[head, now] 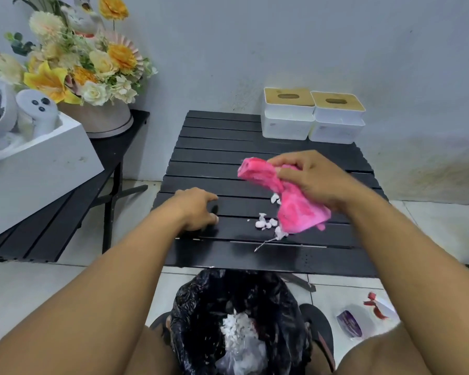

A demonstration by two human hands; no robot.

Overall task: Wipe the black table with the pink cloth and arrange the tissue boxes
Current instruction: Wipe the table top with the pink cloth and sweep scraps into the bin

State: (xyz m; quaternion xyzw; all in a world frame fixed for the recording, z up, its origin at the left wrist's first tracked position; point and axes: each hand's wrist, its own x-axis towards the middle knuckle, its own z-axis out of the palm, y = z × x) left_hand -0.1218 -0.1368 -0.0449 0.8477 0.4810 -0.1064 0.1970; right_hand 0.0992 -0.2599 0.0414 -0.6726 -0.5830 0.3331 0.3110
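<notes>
The right hand (313, 177) is clenched around the bunched pink cloth (287, 201), whose loose end hangs down onto the black bench (228, 147) just below the knuckles. White crumbs (267, 224) lie scattered just left of and under that trailing end. To do this sweep well, I'd say flatten the cloth under the palm and draw the crumbs in one pull toward the near edge, where the black bin bag (238, 315) gapes beneath, rather than flicking them sideways. The left hand (198, 209) rests loosely on the bench, fingers curled, grasping nothing, steadying it. The two tissue boxes (313, 115) sit side by side beyond the right hand, against the wall.
</notes>
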